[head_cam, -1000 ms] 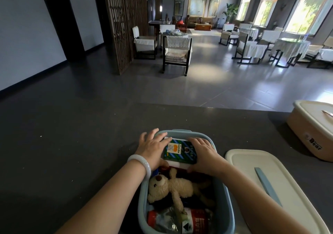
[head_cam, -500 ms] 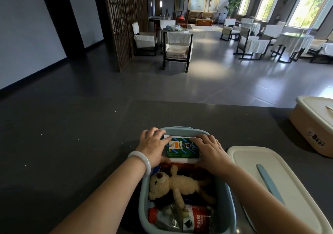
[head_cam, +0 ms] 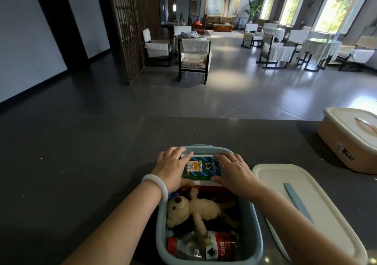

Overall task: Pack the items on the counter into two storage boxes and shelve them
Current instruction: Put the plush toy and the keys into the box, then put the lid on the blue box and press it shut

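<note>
Blue box (head_cam: 256,234) sits on the counter (head_cam: 81,162) right in front, with a teddy bear (head_cam: 193,209) and a red-label bottle (head_cam: 222,250) already lying inside. Striped packet (head_cam: 202,167) is at the box's far end, about level with the rim. Left hand (head_cam: 173,168) and right hand (head_cam: 234,172) each grasp one side of it, thumbs on the near edge, fingers over the far corners. Probably it is being set in. White lid (head_cam: 326,213) lies flat just right of the box, not on yet. Beige box (head_cam: 342,142) at far right is already lidded — judged packed. Left to do: seat the packet, lid the blue box, shelve both boxes — no shelf in view.
</note>
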